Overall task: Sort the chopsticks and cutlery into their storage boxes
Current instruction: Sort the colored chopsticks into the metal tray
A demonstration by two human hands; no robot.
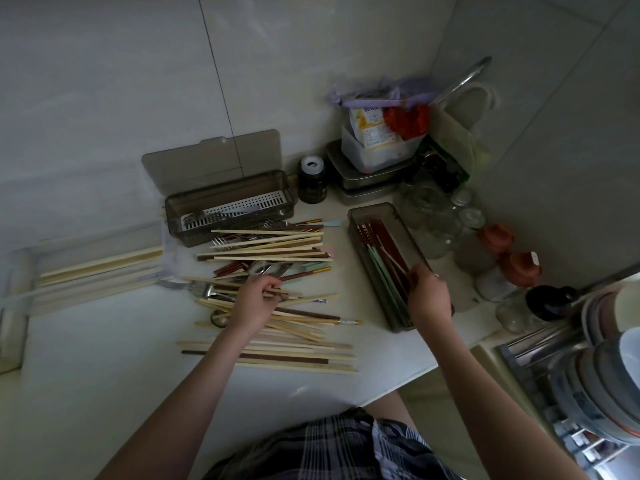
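A loose pile of chopsticks (270,251) mixed with forks and spoons (207,291) covers the middle of the white counter. My left hand (254,297) reaches into the pile and pinches a dark chopstick. My right hand (427,294) is over the near end of the narrow grey box (356,223), gripping chopsticks that lie inside with red and green ones (381,258). A second grey box (173,206) with its lid up and a white slotted insert stands behind the pile, a few forks in it.
More pale chopsticks (100,265) lie on a tray at the left. Glass jars (433,216), a dark bottle (312,181), stacked containers (374,157) and brown lidded pots (519,268) crowd the back right corner. A dish rack with plates (595,375) stands at the right.
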